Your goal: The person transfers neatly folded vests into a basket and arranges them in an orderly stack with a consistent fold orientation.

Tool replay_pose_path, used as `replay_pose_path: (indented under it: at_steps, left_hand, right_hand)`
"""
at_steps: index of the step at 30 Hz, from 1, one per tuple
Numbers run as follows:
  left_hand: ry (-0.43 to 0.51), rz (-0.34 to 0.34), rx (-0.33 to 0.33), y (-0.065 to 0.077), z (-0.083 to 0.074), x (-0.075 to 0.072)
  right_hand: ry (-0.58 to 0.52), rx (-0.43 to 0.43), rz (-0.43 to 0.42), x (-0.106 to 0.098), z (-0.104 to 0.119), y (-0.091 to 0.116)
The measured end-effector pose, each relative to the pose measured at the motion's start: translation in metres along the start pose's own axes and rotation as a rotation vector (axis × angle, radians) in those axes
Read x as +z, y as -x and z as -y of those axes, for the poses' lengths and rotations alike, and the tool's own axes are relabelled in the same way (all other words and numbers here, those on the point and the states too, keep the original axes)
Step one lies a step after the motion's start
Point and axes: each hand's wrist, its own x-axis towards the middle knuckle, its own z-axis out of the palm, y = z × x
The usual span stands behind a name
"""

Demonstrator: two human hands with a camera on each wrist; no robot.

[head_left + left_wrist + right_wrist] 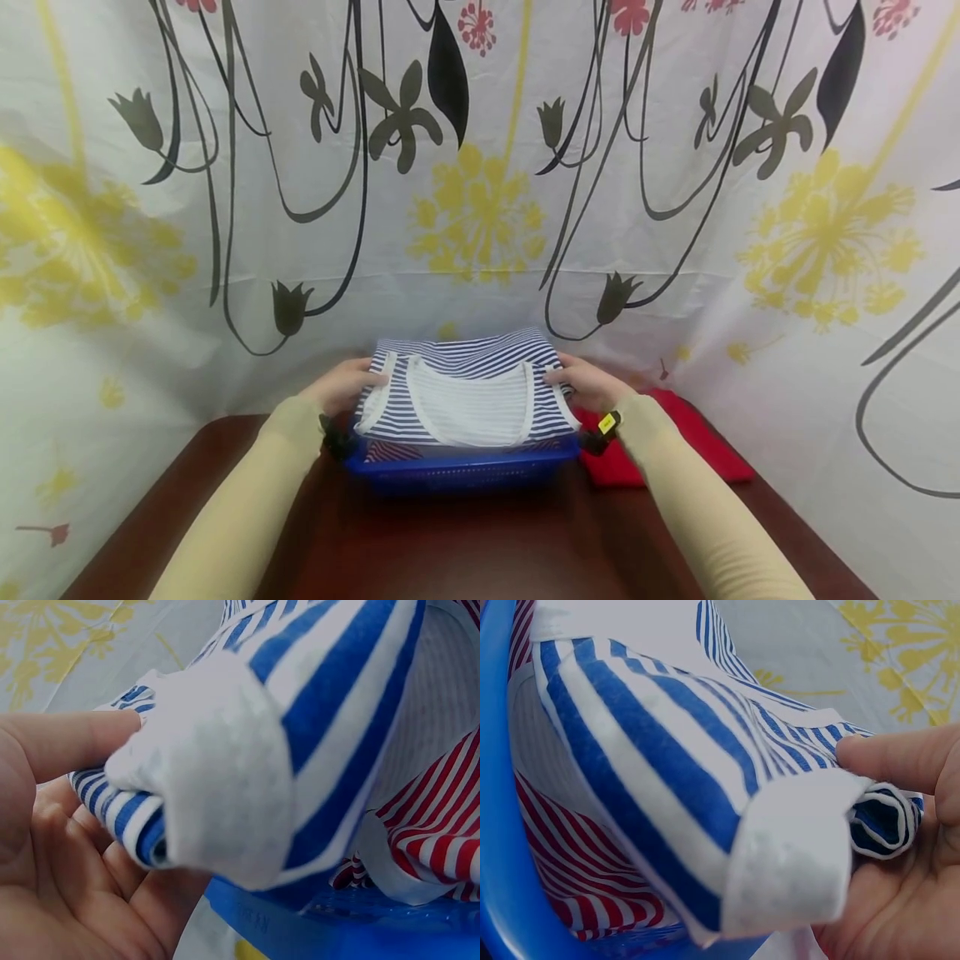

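Observation:
A folded blue-and-white striped shirt (480, 392) with white trim is held level over a blue plastic basket (465, 479). My left hand (348, 385) pinches its left side between thumb and fingers, and the left wrist view shows the thumb on top of the rolled fabric. On the opposite side my right hand (592, 383) grips the shirt the same way. Beneath it, a red-and-white striped garment (442, 847) lies inside the basket. The shirt hides most of the basket's inside.
A folded red cloth (697, 437) lies on the brown table (450, 550) to the right of the basket. Behind and at both sides hangs a white curtain (480, 108) with flower prints, close to the table's edges.

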Motion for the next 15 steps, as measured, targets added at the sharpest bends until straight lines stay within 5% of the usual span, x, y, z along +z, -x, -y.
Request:
replay_pose_path:
  at_steps: [15]
  left_hand:
    - [-0.013, -0.005, -0.035, -0.0041, 0.008, 0.0034]
  right_hand:
    - [-0.012, 0.043, -0.006, 0.007, -0.0052, 0.0012]
